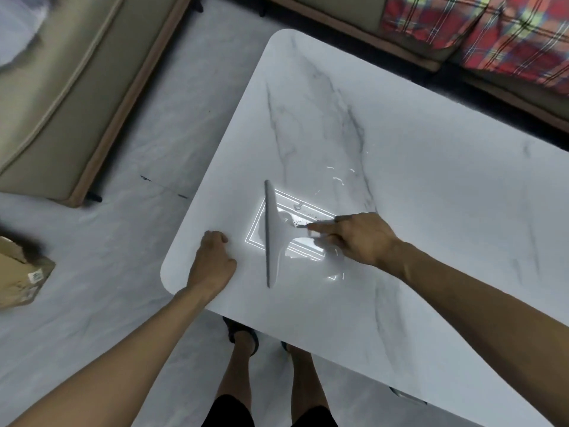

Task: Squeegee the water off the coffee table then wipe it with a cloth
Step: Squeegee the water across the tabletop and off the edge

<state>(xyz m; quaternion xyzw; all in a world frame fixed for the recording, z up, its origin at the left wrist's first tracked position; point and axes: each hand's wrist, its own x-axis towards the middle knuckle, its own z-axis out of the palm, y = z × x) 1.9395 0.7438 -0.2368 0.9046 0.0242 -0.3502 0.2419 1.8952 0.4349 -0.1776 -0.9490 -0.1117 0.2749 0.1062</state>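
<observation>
my right hand (361, 238) fingers grip the squeegee (272, 234) on the wet table (431, 211); my left hand (212, 263) rests flat, empty.

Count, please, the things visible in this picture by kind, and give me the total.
Coffee table: 1
Squeegee: 1
Hands, left hand and right hand: 2
Sofas: 2
Plaid cushions: 2
Cardboard box: 1
Total: 9

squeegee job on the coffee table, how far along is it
Early. In hand: the right hand holds the squeegee on the marble coffee table, while the left hand rests near the edge. Water droplets remain beyond the blade. No cloth is in view, so wiping is left.
</observation>
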